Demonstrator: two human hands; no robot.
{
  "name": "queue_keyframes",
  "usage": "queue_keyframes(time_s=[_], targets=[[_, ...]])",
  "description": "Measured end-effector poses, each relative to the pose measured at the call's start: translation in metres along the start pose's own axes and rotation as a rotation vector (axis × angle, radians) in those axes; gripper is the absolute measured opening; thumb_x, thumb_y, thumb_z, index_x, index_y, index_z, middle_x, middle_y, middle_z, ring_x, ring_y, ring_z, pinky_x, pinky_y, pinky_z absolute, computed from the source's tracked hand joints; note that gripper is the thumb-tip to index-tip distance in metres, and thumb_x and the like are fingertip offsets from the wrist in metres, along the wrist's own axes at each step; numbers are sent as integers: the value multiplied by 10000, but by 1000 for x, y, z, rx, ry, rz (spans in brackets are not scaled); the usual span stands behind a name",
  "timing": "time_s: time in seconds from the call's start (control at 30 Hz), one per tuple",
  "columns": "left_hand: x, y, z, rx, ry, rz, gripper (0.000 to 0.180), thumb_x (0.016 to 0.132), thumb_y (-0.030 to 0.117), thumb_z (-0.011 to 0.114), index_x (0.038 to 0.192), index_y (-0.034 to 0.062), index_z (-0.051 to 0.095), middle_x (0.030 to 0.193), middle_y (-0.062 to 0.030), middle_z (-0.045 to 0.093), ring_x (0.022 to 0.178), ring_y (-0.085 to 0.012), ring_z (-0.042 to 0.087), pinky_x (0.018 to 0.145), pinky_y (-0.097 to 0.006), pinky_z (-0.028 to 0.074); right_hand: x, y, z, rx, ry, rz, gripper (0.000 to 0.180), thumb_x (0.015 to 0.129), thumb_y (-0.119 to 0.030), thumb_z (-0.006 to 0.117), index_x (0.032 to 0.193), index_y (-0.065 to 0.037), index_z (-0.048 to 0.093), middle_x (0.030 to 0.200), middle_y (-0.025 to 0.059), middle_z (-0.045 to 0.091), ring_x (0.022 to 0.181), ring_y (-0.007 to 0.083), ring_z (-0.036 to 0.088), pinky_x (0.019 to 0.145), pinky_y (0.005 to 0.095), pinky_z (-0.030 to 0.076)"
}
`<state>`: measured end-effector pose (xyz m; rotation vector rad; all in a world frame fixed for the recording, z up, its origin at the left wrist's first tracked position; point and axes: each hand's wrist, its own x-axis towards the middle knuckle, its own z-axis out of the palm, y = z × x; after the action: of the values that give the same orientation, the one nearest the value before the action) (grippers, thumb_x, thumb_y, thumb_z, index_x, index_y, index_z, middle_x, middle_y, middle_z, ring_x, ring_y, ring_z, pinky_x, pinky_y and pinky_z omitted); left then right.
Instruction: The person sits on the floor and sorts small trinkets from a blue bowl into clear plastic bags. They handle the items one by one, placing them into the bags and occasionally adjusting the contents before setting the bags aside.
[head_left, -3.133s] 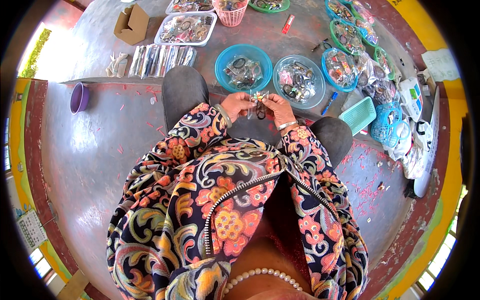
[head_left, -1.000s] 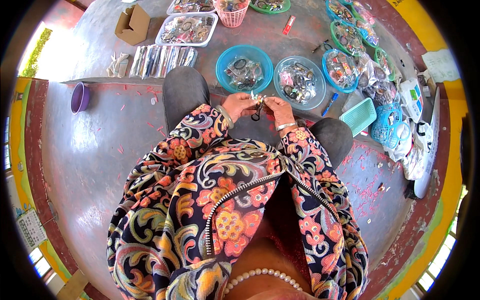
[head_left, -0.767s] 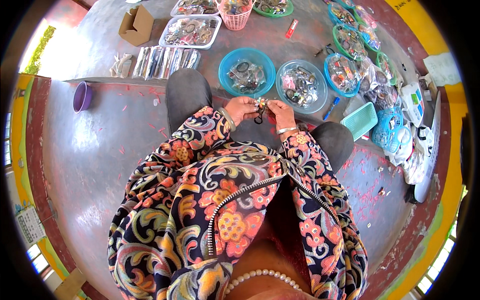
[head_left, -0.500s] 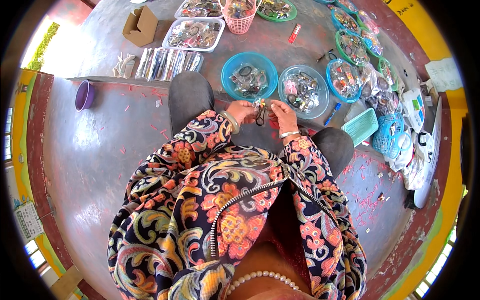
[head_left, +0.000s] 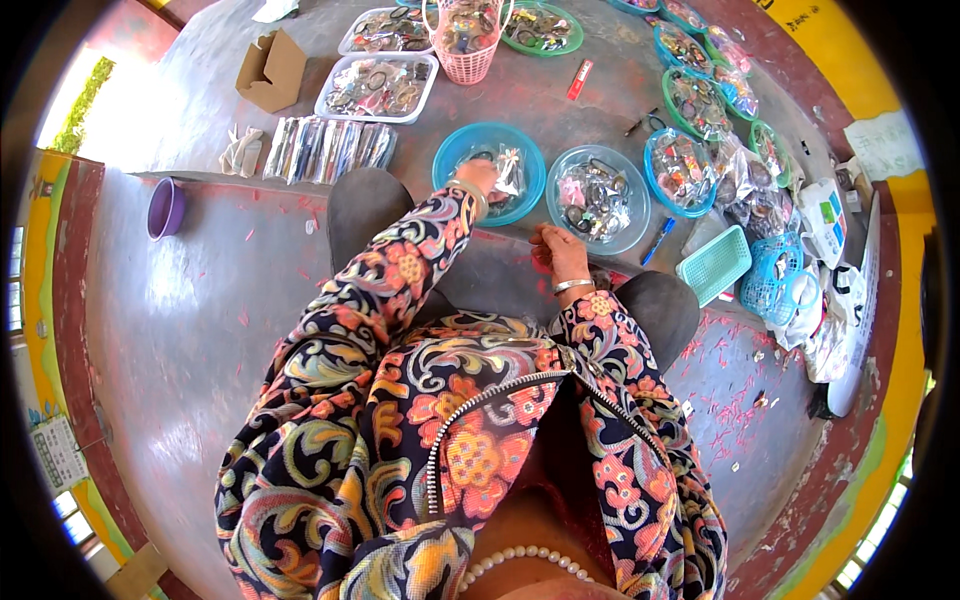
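L hand reaching into blue bowl of small trinkets, fingers down among them, grip can't tell, R hand near lap beside clear bowl, fingers curled together, contents hidden.

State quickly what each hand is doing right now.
Left hand: reaching into the round blue plastic bowl; grip cannot be told.
Right hand: closed; contents cannot be told.

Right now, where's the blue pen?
In the head view the blue pen lies on the floor right of centre, between the clear blue bowl and the teal basket lid, beyond the right hand.
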<state>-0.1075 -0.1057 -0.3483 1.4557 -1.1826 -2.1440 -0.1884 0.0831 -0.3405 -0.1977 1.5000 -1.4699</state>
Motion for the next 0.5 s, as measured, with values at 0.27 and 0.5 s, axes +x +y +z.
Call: queue_keyframes(time_s=[0.27,0.5], targets=[[52,-58,-37,445,26,-48,67,747,80,530,795,34,539,704,-71,549,638,-173,568,472,-280,478,7,7,0,-27,-24,62,184,792,-165,497,870,-23,585,727,70,604,534,111,547,453,215,425],[-9,-20,-6,187,-156,50,204,801,144,516,963,23,538,873,-80,587,783,-144,561,598,-263,473,24,21,-15,-278,70,45,228,764,-196,507,873,-27,614,725,73,606,566,136,565,467,226,427]])
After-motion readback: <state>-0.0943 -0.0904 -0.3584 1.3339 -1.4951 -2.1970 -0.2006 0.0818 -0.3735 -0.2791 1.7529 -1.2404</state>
